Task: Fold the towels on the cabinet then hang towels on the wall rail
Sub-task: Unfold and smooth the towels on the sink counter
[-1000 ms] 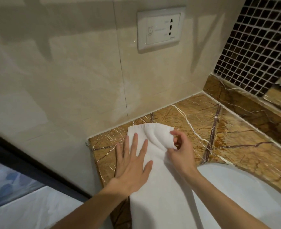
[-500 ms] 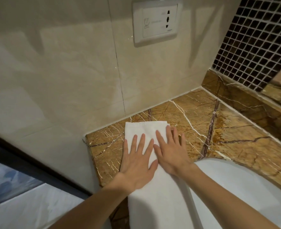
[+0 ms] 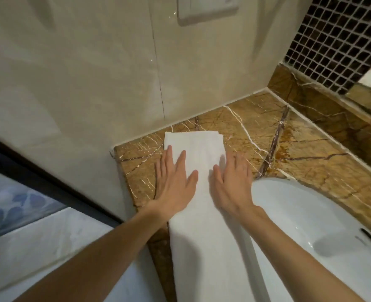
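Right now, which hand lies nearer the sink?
The right hand, flat on the towel at its edge beside the sink; the left hand presses the opposite edge.

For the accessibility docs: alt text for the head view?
A person's left hand and right hand press flat on a white towel on a brown marble countertop. White sink to its right, beige wall tiles behind.

A white towel (image 3: 196,147) is seen folded into a long, narrow strip and laid flat on the cabinet (image 3: 306,164), whose top is of brown marble veined in white and dark lines. The strip is aligned from 12 o'clock to 6 o'clock. Its far end is squared off, with layered edges shown at the 1 o'clock corner, and is set close to the top's back edge. Its near part is cut off from view at 6 o'clock. The towel is placed toward the top's 9 o'clock end.
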`<state>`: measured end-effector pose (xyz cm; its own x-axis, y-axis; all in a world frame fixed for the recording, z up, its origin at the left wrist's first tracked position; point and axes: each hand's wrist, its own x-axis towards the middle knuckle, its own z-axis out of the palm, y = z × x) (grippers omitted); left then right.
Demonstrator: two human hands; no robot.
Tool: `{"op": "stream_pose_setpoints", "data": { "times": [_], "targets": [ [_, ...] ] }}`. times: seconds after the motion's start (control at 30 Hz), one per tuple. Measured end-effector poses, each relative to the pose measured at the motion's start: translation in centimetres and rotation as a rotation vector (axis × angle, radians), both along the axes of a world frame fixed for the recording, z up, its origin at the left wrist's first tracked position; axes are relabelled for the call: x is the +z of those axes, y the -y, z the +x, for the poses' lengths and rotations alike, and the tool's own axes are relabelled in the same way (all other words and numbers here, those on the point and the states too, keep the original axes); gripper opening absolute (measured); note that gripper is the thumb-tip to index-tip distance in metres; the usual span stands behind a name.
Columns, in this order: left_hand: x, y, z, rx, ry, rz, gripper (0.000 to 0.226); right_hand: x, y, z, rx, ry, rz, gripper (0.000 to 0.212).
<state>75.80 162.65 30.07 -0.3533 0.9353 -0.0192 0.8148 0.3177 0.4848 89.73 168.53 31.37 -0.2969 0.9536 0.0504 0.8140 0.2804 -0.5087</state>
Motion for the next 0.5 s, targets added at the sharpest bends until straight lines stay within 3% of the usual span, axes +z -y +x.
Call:
{"op": "stream_pose_setpoints", "data": {
  "times": [0.07,0.17,0.3,0.37,0.5],
  "targets": [
    [0.1,2.2,0.2,0.105,0.14,0.028,0.062,0.2,3.4,2.7,-0.083,-0.263,-0.084,0.043],
    [-0.2,5.9,0.9,-0.031,-0.044,-0.053,0.068,-0.4,7.6,6.2,-0.186,-0.443,-0.273,0.031],
    [-1.2,7.8,1.8,-0.314,-0.369,-0.169,0.071,-2.1,10.1,8.2,-0.155,-0.419,-0.456,0.042],
    [-1.5,7.8,2.1,-0.327,-0.394,-0.179,0.071,-2.4,10.4,8.2,-0.154,-0.413,-0.491,0.053],
    [-1.5,8.0,2.2,-0.348,-0.414,-0.182,0.07,-2.8,11.1,7.7,-0.154,-0.301,-0.463,0.048]
  ]
}}
